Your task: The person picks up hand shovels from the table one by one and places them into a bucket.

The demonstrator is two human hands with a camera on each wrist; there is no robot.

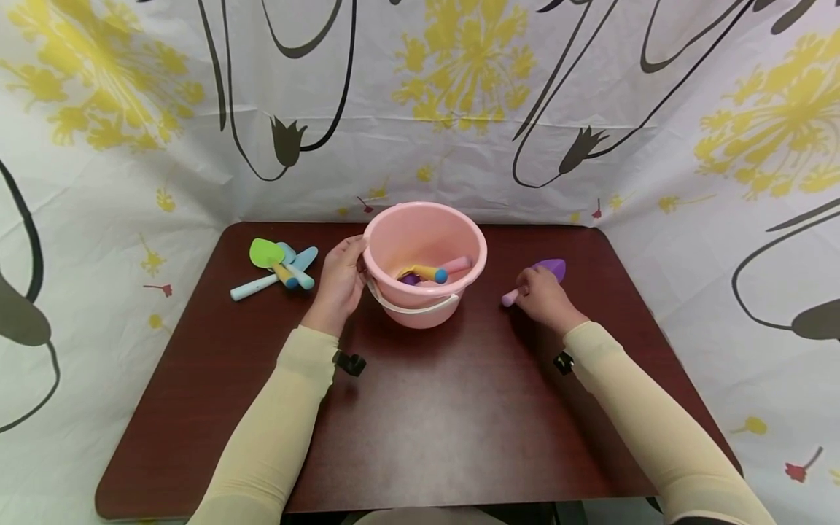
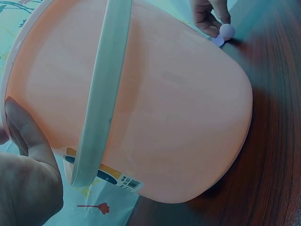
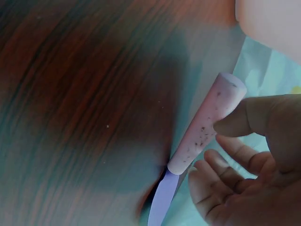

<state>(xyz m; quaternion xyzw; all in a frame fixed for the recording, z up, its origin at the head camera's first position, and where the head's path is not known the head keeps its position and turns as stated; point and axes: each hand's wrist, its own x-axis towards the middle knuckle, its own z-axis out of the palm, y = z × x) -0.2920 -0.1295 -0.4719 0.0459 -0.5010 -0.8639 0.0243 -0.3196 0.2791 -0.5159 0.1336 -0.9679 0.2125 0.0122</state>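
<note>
My left hand (image 1: pixel 339 281) grips the rim of a pink bucket (image 1: pixel 420 310) at its left side. The bucket stands upright, its white handle (image 1: pixel 420 308) hanging down at the front. Inside it lie a tool with a yellow handle (image 1: pixel 425 273) and blue end, and another with a pink handle (image 1: pixel 457 265). To the right of the bucket, my right hand (image 1: pixel 543 295) pinches the pink handle (image 3: pixel 204 127) of a toy trowel, the thumb on one side and the index fingertip partly hidden behind it. The trowel's purple blade (image 1: pixel 553 268) points away from me.
On the table's left side lies a small pile: a green trowel (image 1: pixel 265 252) with a yellow handle, plus light blue tools (image 1: pixel 254 287). The dark red-brown table (image 1: pixel 420 423) has patterned cloth (image 1: pixel 367 168) behind it and at both sides.
</note>
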